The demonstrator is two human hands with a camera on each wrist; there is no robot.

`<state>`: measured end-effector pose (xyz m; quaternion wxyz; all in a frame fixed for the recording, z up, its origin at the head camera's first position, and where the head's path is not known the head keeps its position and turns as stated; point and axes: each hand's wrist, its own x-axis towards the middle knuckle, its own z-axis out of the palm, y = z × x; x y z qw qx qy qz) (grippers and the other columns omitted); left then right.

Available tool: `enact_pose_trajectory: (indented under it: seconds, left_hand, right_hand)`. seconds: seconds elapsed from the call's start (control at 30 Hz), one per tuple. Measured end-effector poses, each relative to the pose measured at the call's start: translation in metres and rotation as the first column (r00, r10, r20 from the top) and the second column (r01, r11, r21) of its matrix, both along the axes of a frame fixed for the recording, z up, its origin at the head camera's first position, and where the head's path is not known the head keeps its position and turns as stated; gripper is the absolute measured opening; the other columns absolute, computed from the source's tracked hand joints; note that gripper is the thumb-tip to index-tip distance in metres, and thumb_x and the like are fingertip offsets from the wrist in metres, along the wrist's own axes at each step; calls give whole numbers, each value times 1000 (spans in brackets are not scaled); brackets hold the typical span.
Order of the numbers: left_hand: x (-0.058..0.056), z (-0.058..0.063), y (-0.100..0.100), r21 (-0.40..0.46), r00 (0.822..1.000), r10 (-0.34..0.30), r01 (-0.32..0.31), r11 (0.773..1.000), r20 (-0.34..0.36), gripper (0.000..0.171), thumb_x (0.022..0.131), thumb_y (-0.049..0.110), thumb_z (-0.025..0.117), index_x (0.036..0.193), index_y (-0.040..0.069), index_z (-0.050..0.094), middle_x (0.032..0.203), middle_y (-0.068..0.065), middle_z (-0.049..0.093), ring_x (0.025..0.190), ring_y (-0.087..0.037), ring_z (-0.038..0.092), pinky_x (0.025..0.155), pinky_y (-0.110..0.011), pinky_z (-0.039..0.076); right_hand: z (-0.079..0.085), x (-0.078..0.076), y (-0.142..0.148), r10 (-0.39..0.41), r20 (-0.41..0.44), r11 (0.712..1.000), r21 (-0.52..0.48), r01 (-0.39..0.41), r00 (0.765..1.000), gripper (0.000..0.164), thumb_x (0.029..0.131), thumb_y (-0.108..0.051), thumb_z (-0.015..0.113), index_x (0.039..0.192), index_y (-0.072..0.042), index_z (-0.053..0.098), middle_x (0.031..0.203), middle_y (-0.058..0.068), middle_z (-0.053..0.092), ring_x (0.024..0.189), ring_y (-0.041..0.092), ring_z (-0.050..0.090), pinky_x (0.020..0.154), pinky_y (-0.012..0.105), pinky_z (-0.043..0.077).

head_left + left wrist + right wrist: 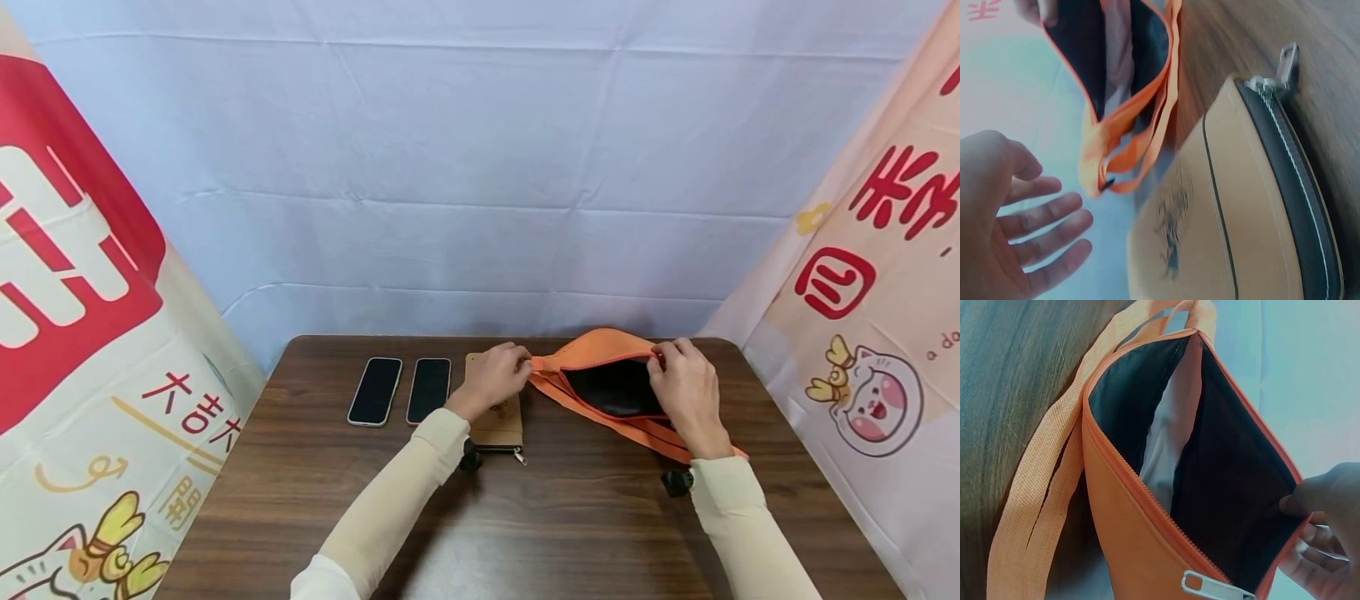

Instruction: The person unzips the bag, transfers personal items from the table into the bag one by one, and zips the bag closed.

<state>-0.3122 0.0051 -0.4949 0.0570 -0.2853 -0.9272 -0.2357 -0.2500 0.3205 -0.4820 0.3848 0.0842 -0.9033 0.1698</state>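
Note:
An orange waist bag [607, 342] stands unzipped at the back right of the table, its dark lining [1235, 456] and a pale strip of cloth inside showing in the right wrist view. My right hand [688, 392] pinches the bag's far rim between thumb and fingers, holding the mouth wide. By the bag's left end is my left hand [491, 379]; in the left wrist view its fingers [1054, 234] are spread, with nothing between them. Below that hand lies a tan zippered pouch [1210, 206], partly covered by it in the head view.
Two phones with dark screens, a left one [375, 392] and a right one [429, 390], lie left of the pouch on the brown wooden table [570, 533]. Orange straps [1041, 487] trail along the bag's near side. A pale cloth [480, 167] hangs behind the table.

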Motion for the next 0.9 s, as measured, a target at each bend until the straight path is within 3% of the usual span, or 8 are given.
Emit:
enact_pose_trajectory:
  seconds: [0.2,0.37,0.57,0.73,0.9]
  left_hand:
    - [-5,-8,-18,0,992,115,-115,993,43,31,111,29,57,132,12,73,126,-8,70,100,-20,71,79,-37,61]
    - [-7,-14,-29,9,976,192,-194,981,98,37,109,26,60,140,8,67,138,-16,64,114,-31,66,82,-46,61]
    - [-4,-17,-36,-11,948,265,-267,964,178,45,108,30,62,146,5,60,147,-20,55,131,-37,57,97,-53,58]
    - [-2,-19,-37,-47,924,316,-314,948,214,55,106,32,65,152,3,53,149,-23,49,131,-38,54,95,-52,58]
    - [-3,-23,-37,-57,913,338,-334,941,230,59,106,34,65,154,2,50,153,-25,45,138,-41,50,95,-53,59]
  right_hand:
    - [0,0,-1,4,12,1000,-10,-3,1000,10,89,5,78,97,10,75,96,27,67,76,44,66,68,63,57]
    - [-1,0,-1,3,29,1000,-20,-2,1000,10,90,4,77,99,10,75,96,27,67,76,44,66,68,64,57]
    - [-1,1,0,0,26,1000,-20,1,1000,10,91,4,77,99,10,75,96,26,67,76,44,66,68,64,57]
    - [-3,0,0,4,22,1000,-7,-4,1000,12,90,4,77,102,8,76,97,26,68,75,44,66,67,63,57]
    - [-4,1,0,14,36,1000,16,-15,999,19,90,6,77,109,3,79,98,24,67,71,41,65,61,60,56]
